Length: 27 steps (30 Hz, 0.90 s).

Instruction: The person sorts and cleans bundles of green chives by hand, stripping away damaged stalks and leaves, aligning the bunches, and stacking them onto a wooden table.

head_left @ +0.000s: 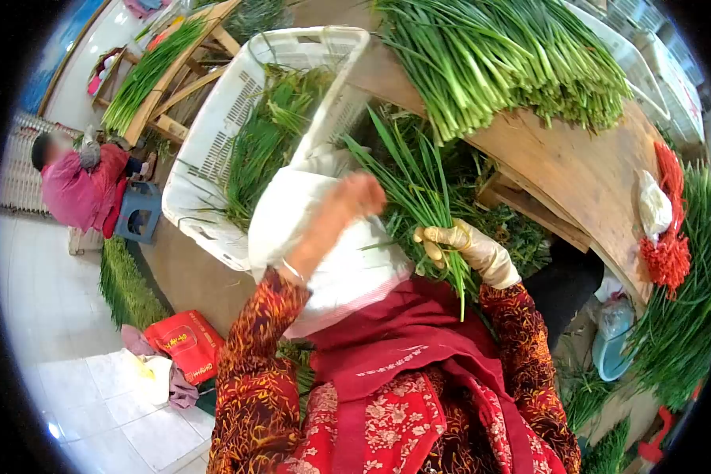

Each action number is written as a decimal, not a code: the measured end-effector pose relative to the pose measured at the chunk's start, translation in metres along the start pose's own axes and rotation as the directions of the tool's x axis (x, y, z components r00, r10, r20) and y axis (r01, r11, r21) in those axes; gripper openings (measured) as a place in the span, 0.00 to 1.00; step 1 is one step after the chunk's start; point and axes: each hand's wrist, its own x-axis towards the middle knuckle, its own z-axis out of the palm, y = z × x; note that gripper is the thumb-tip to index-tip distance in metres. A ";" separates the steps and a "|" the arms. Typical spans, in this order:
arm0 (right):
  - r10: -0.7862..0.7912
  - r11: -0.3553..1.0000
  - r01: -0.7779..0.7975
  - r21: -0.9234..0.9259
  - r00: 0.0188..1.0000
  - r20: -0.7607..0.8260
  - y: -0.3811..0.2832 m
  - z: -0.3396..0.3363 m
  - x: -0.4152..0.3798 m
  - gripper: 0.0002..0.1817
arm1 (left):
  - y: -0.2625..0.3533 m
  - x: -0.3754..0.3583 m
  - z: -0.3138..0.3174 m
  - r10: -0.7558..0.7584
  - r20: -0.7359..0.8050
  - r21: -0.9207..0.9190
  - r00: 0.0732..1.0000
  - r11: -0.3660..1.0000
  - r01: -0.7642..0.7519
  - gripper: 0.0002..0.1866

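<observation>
My right hand (470, 246), in a pale rubber glove, is closed around a small bunch of garlic chives (423, 186). Their long green leaves fan up and to the left, and the stalk ends point down past the glove. To its left is my bare left hand (347, 207), over a white cloth (292, 201) on my lap. Its fingers look curled but are smeared by motion, and I cannot make out anything in them. Loose greens lie in a heap (521, 245) beyond the glove.
A white slatted crate (205, 170) holding leaves stands front left. Trimmed chives (521, 71) are piled on a wooden table (584, 178), with red ties (667, 229) at its edge. A blue scoop-like container (612, 347) is at right. Another person (79, 178) sits far left.
</observation>
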 end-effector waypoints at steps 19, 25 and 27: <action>-0.198 0.678 -0.179 -0.713 0.889 -0.412 0.016 -0.046 -0.027 0.29 | 0.014 -0.006 -0.053 0.082 -0.640 -0.765 0.764 0.027 -0.643 0.07; -0.004 0.880 -0.073 -0.470 0.987 -0.161 -0.060 0.051 -0.038 0.21 | 0.036 0.007 -0.033 0.129 -0.652 -0.724 0.747 0.187 -0.664 0.11; -0.116 0.909 0.025 -0.415 0.974 -0.193 -0.066 0.050 -0.045 0.19 | 0.041 0.004 -0.033 0.084 -0.634 -0.745 0.769 0.202 -0.636 0.13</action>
